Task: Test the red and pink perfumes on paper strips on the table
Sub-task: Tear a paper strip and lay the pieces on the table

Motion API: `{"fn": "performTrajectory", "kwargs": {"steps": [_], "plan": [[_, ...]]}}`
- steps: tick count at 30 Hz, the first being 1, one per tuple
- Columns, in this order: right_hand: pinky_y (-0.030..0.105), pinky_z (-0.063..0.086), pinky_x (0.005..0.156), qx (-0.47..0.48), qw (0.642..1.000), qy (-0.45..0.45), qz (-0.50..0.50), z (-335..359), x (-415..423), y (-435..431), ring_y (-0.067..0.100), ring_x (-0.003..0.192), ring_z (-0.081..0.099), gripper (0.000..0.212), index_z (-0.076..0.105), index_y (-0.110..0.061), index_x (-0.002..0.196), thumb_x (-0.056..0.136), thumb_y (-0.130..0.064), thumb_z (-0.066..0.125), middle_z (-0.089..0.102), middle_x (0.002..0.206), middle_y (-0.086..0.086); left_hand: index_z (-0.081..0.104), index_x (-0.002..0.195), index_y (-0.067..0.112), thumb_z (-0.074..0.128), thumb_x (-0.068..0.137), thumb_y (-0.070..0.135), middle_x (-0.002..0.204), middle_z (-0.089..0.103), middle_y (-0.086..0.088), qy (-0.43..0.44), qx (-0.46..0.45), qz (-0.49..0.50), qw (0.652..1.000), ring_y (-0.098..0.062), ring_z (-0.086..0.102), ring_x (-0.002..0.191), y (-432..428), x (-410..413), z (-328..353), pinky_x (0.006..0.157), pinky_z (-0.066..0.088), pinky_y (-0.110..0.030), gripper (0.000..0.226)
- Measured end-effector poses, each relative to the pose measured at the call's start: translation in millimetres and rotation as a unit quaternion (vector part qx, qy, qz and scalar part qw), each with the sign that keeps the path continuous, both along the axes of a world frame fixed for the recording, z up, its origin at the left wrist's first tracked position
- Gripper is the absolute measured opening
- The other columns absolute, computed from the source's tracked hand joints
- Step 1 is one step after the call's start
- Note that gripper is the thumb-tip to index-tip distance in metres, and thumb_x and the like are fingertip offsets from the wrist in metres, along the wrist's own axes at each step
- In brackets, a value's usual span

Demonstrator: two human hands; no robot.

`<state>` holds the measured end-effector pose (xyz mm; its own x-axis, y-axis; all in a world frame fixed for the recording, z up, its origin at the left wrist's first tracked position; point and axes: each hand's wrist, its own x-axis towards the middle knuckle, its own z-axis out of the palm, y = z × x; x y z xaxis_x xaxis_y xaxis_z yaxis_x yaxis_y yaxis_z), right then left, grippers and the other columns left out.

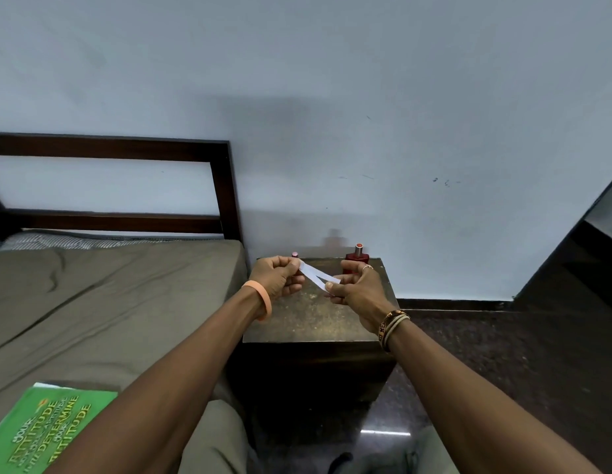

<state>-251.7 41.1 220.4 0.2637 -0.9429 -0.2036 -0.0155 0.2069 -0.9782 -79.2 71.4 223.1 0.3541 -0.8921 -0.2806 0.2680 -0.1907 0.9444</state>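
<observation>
Two white paper strips (316, 276) are stretched between my hands above the small dark table (315, 319). My left hand (276, 276) pinches their joined end. My right hand (357, 289) pinches the other ends, which spread apart in a narrow V. The red perfume bottle (357, 257) stands at the table's back right corner, just behind my right hand. Only the top of the pink perfume bottle (294, 254) shows behind my left hand at the back left.
A bed (109, 295) with a brown sheet and a dark wooden headboard (226, 186) stands against the table's left side. A green book (48, 429) lies on the bed near me. The wall rises right behind the table. Dark floor lies to the right.
</observation>
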Motion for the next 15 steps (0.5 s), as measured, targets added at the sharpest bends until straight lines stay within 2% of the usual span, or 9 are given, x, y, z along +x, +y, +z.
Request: {"fn": "performTrajectory", "kwargs": {"steps": [5, 11, 13, 15], "plan": [[0.029, 0.057, 0.057, -0.035, 0.999, -0.003, -0.036, 1.9, 1.8, 8.0, 0.018, 0.071, 0.064, 0.061, 0.05, -0.007, 0.122, 0.071, 0.01, 0.08, 0.056, 0.101, 0.014, 0.063, 0.083, 0.005, 0.061, 0.09, 0.01, 0.072, 0.066, -0.013, -0.092, -0.014, 0.05, 0.994, -0.012, 0.063, 0.053, 0.2, -2.9, -4.8, 0.051, 0.056, -0.021, 0.01], [0.042, 0.062, 0.068, -0.083, 0.993, 0.049, -0.06, -1.8, 5.2, 5.6, 0.021, 0.08, 0.065, 0.064, 0.055, -0.014, 0.117, 0.064, 0.0, 0.088, 0.059, 0.104, 0.01, 0.064, 0.087, 0.006, 0.061, 0.091, 0.012, 0.073, 0.068, -0.01, -0.159, -0.023, 0.076, 0.984, -0.013, 0.064, 0.058, 0.1, -4.1, -7.8, 0.056, 0.057, -0.023, 0.008], [0.041, 0.062, 0.068, -0.097, 0.992, 0.065, -0.045, -1.2, 5.8, 6.1, 0.022, 0.083, 0.066, 0.059, 0.058, -0.014, 0.112, 0.063, -0.001, 0.089, 0.061, 0.102, 0.009, 0.065, 0.09, 0.007, 0.061, 0.09, 0.014, 0.076, 0.07, -0.01, -0.173, -0.015, 0.073, 0.982, -0.016, 0.066, 0.062, -0.7, -3.2, -9.5, 0.063, 0.059, -0.028, 0.009], [0.036, 0.06, 0.064, -0.075, 0.996, 0.044, -0.007, 0.8, 5.7, 6.6, 0.022, 0.077, 0.068, 0.054, 0.061, -0.007, 0.111, 0.065, 0.001, 0.087, 0.065, 0.097, 0.011, 0.066, 0.092, 0.006, 0.062, 0.09, 0.015, 0.076, 0.071, -0.011, -0.173, -0.011, 0.06, 0.983, -0.018, 0.067, 0.063, -0.9, -1.9, -9.9, 0.064, 0.059, -0.03, 0.01]]}}
